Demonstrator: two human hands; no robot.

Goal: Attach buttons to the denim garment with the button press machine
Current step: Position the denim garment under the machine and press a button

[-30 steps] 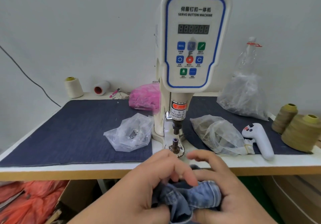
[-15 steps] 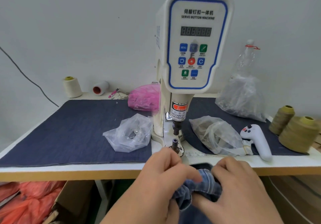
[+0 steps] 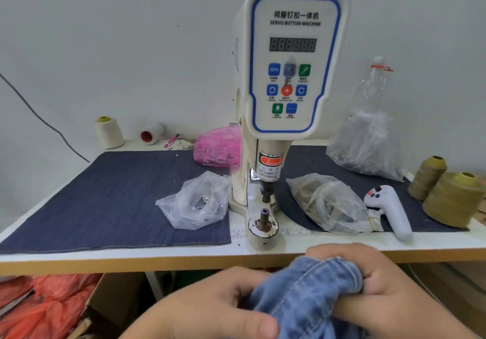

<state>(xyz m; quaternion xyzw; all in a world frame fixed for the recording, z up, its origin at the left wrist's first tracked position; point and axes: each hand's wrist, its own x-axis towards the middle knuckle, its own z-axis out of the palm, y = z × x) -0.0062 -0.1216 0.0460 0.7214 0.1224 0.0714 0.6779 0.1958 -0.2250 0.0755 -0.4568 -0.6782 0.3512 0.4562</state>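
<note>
We hold the bunched denim garment (image 3: 305,294) in both hands, left hand (image 3: 210,302) and right hand (image 3: 373,286) each with a closed grip on it, below the desk (image 3: 131,254) edge. Beyond our grip stands the button press (image 3: 263,217); bunched folds could get pressed together, or fingers caught.

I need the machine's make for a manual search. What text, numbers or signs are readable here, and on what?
"SERVO BUTTON MACHINE", under Chinese characters: control panel.
"MENU": blue button.
"WARNING", "TAKE CARE OF YOUR FINGER", partly cut off: warning label.
"14", "19": ruler strip on the table; other numerals blurred.
Display: unlit segments, no number.
Other button captions: too small.
No brand visible.
</note>
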